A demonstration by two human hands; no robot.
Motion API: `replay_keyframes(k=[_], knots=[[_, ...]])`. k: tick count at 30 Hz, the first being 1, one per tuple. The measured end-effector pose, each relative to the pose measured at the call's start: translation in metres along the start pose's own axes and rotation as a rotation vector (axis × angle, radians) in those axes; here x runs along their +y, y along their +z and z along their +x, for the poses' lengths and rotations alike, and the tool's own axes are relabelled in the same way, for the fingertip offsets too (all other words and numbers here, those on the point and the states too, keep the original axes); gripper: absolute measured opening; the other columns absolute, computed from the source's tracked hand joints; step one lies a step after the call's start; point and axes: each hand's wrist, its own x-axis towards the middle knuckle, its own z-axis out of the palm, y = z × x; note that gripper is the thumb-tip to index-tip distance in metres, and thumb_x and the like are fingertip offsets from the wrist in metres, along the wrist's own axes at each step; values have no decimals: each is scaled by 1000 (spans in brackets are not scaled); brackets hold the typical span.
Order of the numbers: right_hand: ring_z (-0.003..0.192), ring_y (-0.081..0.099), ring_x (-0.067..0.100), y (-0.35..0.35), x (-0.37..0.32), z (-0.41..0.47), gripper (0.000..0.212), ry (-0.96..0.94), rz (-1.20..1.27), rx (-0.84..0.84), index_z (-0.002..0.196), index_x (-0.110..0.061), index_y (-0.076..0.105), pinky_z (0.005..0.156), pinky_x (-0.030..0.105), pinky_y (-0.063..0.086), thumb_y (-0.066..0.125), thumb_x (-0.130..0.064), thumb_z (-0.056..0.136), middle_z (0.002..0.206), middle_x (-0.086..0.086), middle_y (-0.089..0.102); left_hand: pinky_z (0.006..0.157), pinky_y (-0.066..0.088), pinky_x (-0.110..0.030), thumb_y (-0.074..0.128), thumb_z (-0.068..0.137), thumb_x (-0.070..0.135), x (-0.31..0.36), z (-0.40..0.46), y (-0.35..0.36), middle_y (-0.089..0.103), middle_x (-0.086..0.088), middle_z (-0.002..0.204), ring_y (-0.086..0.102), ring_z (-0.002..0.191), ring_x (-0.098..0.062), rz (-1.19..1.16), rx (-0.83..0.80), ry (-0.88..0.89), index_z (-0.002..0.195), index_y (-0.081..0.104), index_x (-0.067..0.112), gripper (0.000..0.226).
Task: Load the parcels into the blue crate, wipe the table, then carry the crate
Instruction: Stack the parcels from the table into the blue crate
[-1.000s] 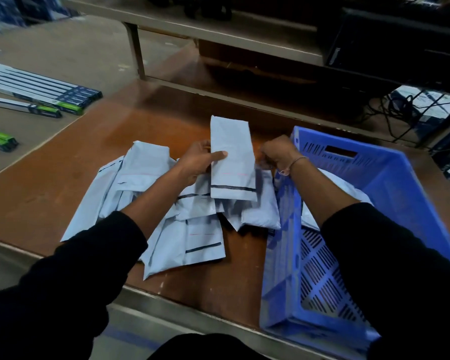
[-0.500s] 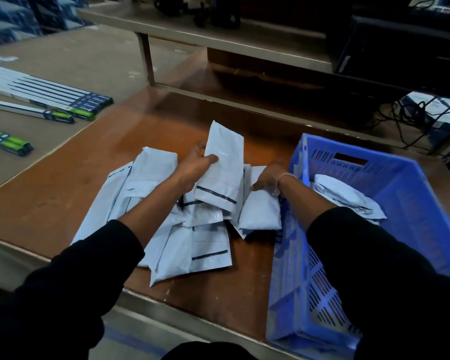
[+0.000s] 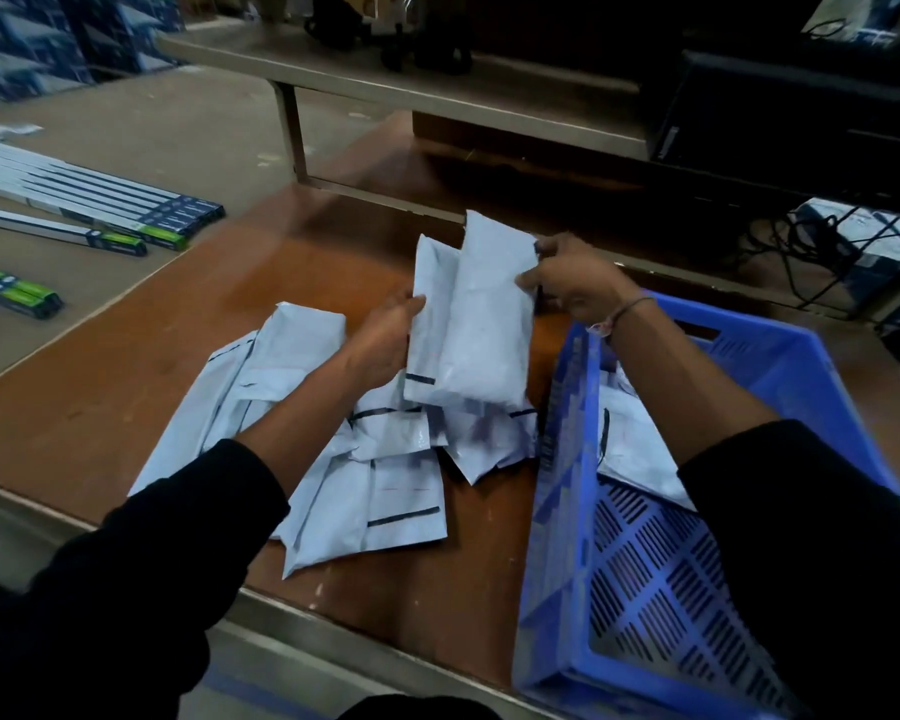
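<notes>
Head view, mid-frame: the left hand (image 3: 385, 337) grips the left edge of a grey parcel (image 3: 430, 324), and the right hand (image 3: 575, 285) pinches the top right of a second parcel (image 3: 484, 324) (both upright, long axis running top to bottom), raised above the parcel pile (image 3: 333, 459), left of the blue crate (image 3: 801, 387).

Both arms extended forward, hands raised and facing each other.

Left hand (image 3: 385, 337): forearm bare, black sleeve pushed up toward the elbow; thumb on the near face and fingers behind the left edge of a flat grey parcel (image 3: 430, 324). Right hand (image 3: 575, 285): forearm bare, black sleeve at the elbow, thin band on the wrist; fingers and thumb pinch the upper right edge of a second, puffier parcel (image 3: 481, 324).
</notes>
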Motion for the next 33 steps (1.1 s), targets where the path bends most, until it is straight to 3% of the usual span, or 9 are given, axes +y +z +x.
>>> replay_keyframes(k=[5,7,10,14,18,22,26,30,33], knots=[[88,66,31,7,16,-6,50,36,63,8,125,-4,49,76,52,59,67,14,82,115,22,63,85,60,-32,38,102,60,11,-17,16,77,-2,112,73,106,-18,-50,-187,36,127,66,15,59],[87,67,30,4,20,-8,58,51,127,18,128,-5,44,71,49,60,70,14,80,117,22,61,93,59,-37,56,95,59,11,-17,16,75,0,119,72,111,-18,31,-257,89,131,60,18,55],[101,66,37,-1,25,-11,68,73,176,29,135,-2,37,72,53,60,71,15,78,123,23,56,101,55,-50,90,70,48,12,-15,11,66,-3,134,65,122,-25,176,-305,108,142,48,22,88],[98,68,39,-11,28,-13,78,97,144,54,137,-6,34,67,53,61,79,8,75,124,22,52,94,59,-46,94,69,28,18,-12,16,61,4,133,62,121,-20,373,-294,192,142,45,28,88],[118,55,37,-29,33,-10,105,-154,-252,200,142,-15,29,90,50,56,94,-20,59,137,16,42,101,52,-37,89,70,30,41,-14,21,57,4,132,57,122,-18,670,-319,364,142,43,30,85],[143,23,36,-55,30,-11,135,-486,-551,274,158,-16,8,114,45,25,93,-29,54,158,13,16,104,49,-39,79,60,39,71,-20,34,58,2,137,57,123,-18,982,-373,558,147,44,25,94],[132,34,30,-82,31,-18,116,-651,-654,254,154,-26,27,100,44,37,83,-31,52,150,1,37,93,50,-39,81,65,29,96,-28,60,62,-2,132,59,115,-21,1310,-366,700,147,46,28,89],[111,46,29,-103,31,-31,63,-654,-824,282,117,-28,63,84,40,38,75,-40,56,111,-3,59,84,54,-42,76,60,33,108,-32,85,64,4,127,62,109,-20,1396,-361,815,141,46,34,87],[98,52,29,-128,35,-38,52,-641,-818,309,102,-23,67,81,41,43,73,-46,55,96,-2,62,75,56,-44,78,63,34,110,-37,101,66,2,118,63,101,-23,1452,-314,879,131,47,31,75]])
